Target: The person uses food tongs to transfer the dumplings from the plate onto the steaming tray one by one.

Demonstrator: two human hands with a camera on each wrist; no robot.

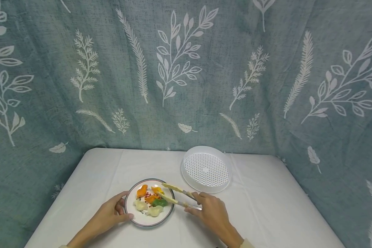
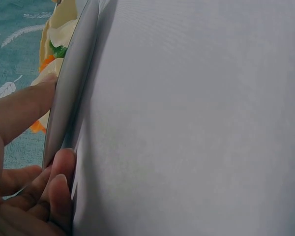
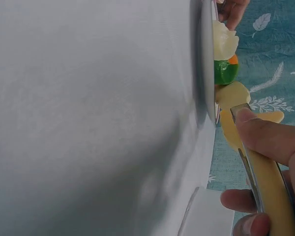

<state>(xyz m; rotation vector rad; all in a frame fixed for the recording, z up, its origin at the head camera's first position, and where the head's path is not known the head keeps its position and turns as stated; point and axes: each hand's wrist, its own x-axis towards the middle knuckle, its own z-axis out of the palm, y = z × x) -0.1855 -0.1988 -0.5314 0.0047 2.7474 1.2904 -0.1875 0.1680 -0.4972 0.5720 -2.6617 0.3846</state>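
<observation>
Patterned curtain (image 1: 186, 69), teal with white leaf prints, is hung behind and to both sides of the desk (image 1: 266, 206). The desk is covered by a white cloth. Toward its back edge a round white strainer tray (image 1: 206, 168) with a perforated floor is set, well apart from the left hand and near the tong tips.

Nearer the person, a small plate (image 1: 149, 202) with a dark rim is laid on the desk. It is steadied by the left hand (image 1: 111, 215), whose thumb and curled fingers are closed on its left rim; in the left wrist view the rim is seen pinched between thumb and fingers.

Food pieces (image 1: 150, 201) are piled on the plate: orange, yellow, pale white and one green. Yellow tongs (image 1: 175, 194) are gripped by the right hand (image 1: 210, 212), fingers curled round the handles just right of the plate. The tongs are held with the tips apart, reaching over the plate's upper right part, the lower tip close by the green piece.
</observation>
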